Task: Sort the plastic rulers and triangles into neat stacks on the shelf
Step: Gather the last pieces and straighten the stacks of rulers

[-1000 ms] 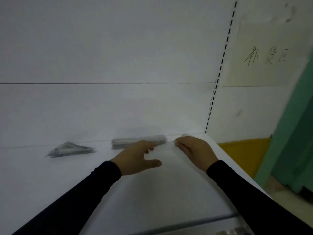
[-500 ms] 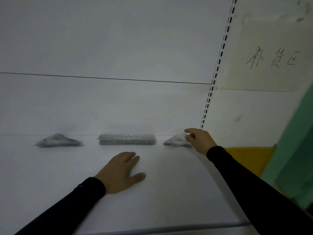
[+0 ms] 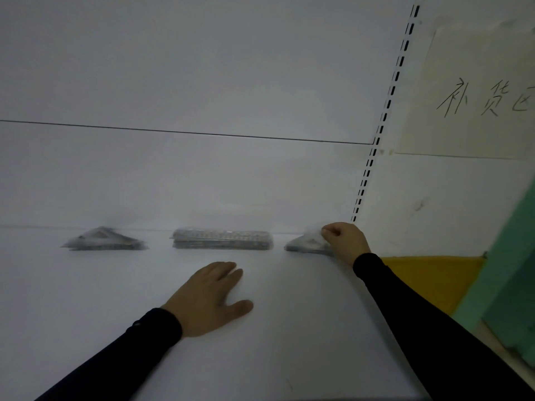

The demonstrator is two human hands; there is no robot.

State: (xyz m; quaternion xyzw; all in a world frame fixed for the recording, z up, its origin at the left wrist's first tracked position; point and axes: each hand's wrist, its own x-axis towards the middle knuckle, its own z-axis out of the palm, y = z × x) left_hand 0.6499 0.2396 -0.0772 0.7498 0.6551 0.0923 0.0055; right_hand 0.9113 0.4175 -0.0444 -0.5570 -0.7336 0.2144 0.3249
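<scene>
Three clear plastic stacks line the back of the white shelf (image 3: 289, 342). A triangle stack (image 3: 104, 240) lies at the left. A stack of rulers (image 3: 223, 240) sits in the middle. Another triangle stack (image 3: 307, 243) lies at the right, close to the slotted upright. My right hand (image 3: 344, 241) is at that right stack, its fingers curled and pinching the top triangle at its right corner. My left hand (image 3: 208, 296) rests flat on the shelf in front of the rulers, fingers straight, holding nothing.
A white back panel rises behind the stacks. The slotted upright (image 3: 376, 140) ends the shelf on the right. Beyond it hang a paper sign (image 3: 477, 91) with handwriting, a yellow surface (image 3: 428, 279) and a green wall (image 3: 515, 270).
My right hand carried a clear triangle from the shelf middle to the right stack and now pinches it there. My left hand drew back from the rulers and lies flat.
</scene>
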